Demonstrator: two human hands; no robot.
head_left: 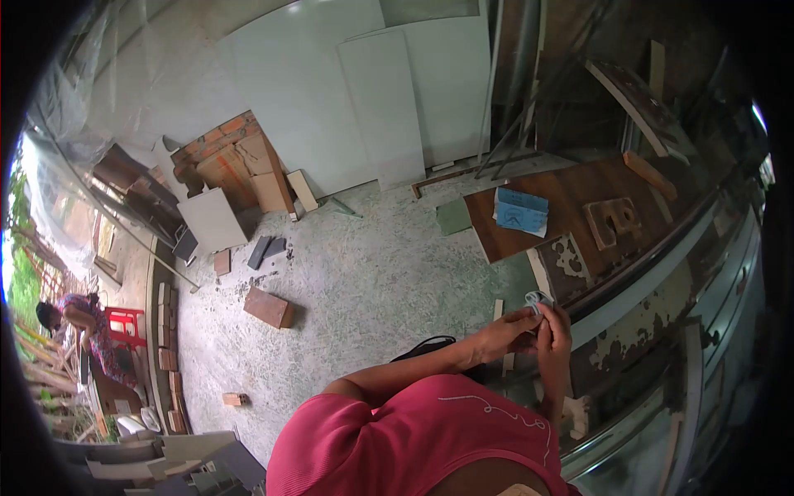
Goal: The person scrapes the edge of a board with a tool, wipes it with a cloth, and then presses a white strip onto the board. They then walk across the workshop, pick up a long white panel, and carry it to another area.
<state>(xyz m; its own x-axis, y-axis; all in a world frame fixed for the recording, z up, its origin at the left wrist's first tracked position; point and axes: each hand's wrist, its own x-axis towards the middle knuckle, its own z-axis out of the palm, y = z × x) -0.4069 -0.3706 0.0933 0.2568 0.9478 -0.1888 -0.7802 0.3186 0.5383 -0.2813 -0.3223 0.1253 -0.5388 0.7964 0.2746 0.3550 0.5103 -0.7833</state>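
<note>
My left hand (514, 331) and my right hand (556, 329) meet in front of me at the right of the head view. Their fingers are closed around a small grey-white bundle (538, 299) that pokes out above them. Whether it is folded cloth or coiled cord I cannot make out. Just beyond the hands lies a board with a cut-out pattern (567, 258), at the edge of a brown wooden panel (579, 198). A blue printed paper (521, 212) rests on that panel, near a wooden block with cut-out holes (612, 223).
A brick-like block (269, 307) and a smaller brick (235, 398) sit on the mottled floor (356, 273). Large pale panels (314, 99) lean on the back wall. At far left a person (91, 331) bends beside a red plastic chair (126, 326). Metal-framed pieces (695, 380) stand at right.
</note>
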